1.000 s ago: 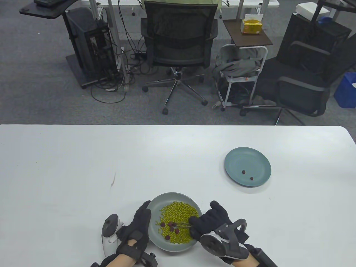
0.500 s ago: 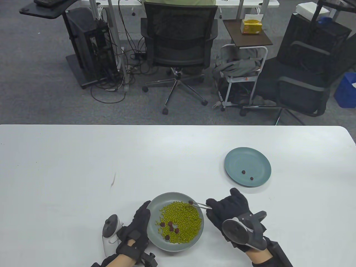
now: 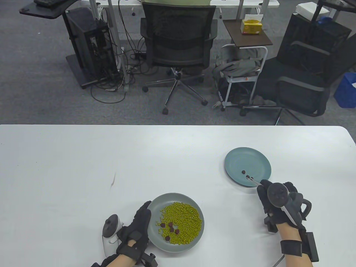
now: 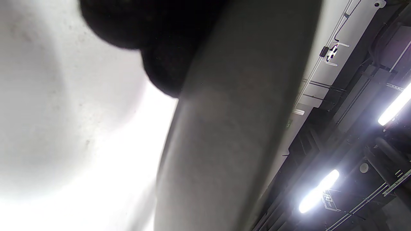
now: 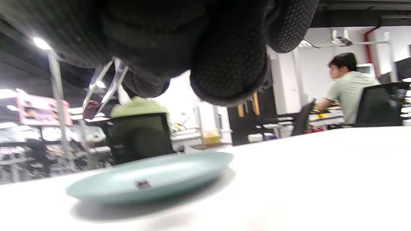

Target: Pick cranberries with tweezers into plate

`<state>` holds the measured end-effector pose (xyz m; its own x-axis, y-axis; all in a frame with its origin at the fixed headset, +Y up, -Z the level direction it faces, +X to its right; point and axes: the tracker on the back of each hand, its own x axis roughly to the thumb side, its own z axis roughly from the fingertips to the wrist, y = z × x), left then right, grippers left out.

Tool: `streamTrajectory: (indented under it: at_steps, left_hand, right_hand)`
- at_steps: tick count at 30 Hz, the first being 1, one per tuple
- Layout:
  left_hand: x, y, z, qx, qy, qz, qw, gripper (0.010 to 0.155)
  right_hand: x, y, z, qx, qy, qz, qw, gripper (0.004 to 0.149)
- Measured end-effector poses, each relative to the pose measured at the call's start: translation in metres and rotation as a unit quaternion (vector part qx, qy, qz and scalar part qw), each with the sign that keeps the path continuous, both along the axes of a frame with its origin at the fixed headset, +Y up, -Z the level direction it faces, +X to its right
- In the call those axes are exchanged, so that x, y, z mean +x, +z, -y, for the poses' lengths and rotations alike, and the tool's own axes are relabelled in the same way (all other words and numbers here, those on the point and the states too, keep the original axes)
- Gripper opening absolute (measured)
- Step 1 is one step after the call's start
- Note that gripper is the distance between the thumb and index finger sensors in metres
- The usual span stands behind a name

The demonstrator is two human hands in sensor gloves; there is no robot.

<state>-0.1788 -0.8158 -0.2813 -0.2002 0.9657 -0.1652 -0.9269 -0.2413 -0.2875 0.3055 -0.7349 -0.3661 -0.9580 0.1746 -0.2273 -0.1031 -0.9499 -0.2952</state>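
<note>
My right hand (image 3: 264, 189) grips metal tweezers (image 3: 253, 181) whose tips pinch a dark red cranberry (image 5: 91, 108) above the near edge of the teal plate (image 3: 258, 158). A cranberry (image 3: 243, 172) lies on that plate; another by the tweezers' tips is partly hidden. In the right wrist view the plate (image 5: 179, 170) lies below the tweezers (image 5: 104, 83). My left hand (image 3: 140, 219) holds the left rim of the grey plate (image 3: 155, 203), which is full of green beans (image 3: 183, 219) with several cranberries (image 3: 171, 226). The left wrist view shows only glove and that plate's rim (image 4: 224, 128).
A small dark mark (image 3: 113, 180) lies on the white table (image 3: 83, 155) left of the middle. The table's far edge (image 3: 178, 125) faces office chairs and desks on the floor beyond.
My right hand lifted a cranberry out of the grey plate with the tweezers and carried it right and away to the teal plate. The left hand has not moved.
</note>
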Motion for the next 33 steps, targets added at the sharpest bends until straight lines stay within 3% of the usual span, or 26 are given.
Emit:
streamTrajectory:
  at_steps: [16,23,33]
  left_hand:
    - [0.002,0.001,0.000,-0.004,-0.003,0.006,1.000,0.063]
    - [0.002,0.001,0.000,-0.005,-0.001,0.004,1.000,0.063]
    - [0.002,0.001,-0.001,-0.004,0.004,0.002,1.000,0.063]
  right_hand:
    - [0.019,-0.020,0.033,-0.097,0.010,0.093,0.991,0.048]
    - [0.006,-0.010,0.005,-0.011,-0.006,0.069,0.998,0.050]
    - [-0.021,0.012,-0.027,0.071,-0.005,0.003,0.997,0.050]
